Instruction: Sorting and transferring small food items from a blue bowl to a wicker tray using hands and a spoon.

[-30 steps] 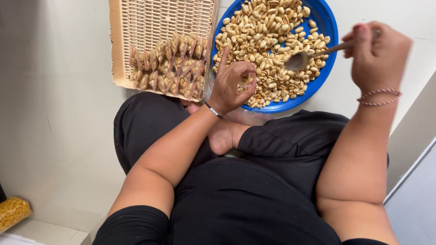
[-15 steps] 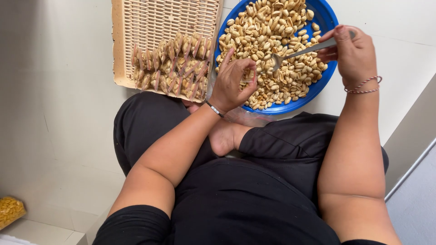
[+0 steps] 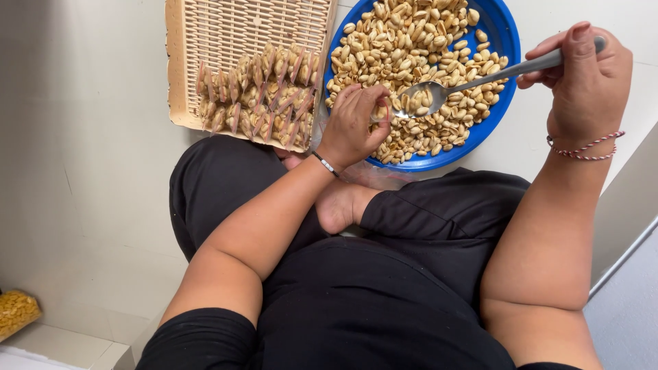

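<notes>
I sit cross-legged on a pale floor. A blue bowl (image 3: 504,41) heaped with roasted peanuts (image 3: 411,48) stands in front of my knees. My right hand (image 3: 582,82) grips the handle of a metal spoon (image 3: 439,88), whose bowl carries a few peanuts just above the heap. My left hand (image 3: 353,127) is closed around a small clear packet at the spoon's tip, over the near edge of the bowl. A thin bracelet circles each wrist.
A woven tan tray (image 3: 226,34) lies left of the bowl, with several small filled peanut packets (image 3: 260,96) stacked along its near side. A bag of yellow snack (image 3: 15,312) sits at the lower left on the floor. My bare foot (image 3: 339,205) rests under the bowl's edge.
My right hand swung the spoon down into the peanuts and brought it, loaded, to my left hand. The left hand's fingers closed around the small packet at the spoon tip.
</notes>
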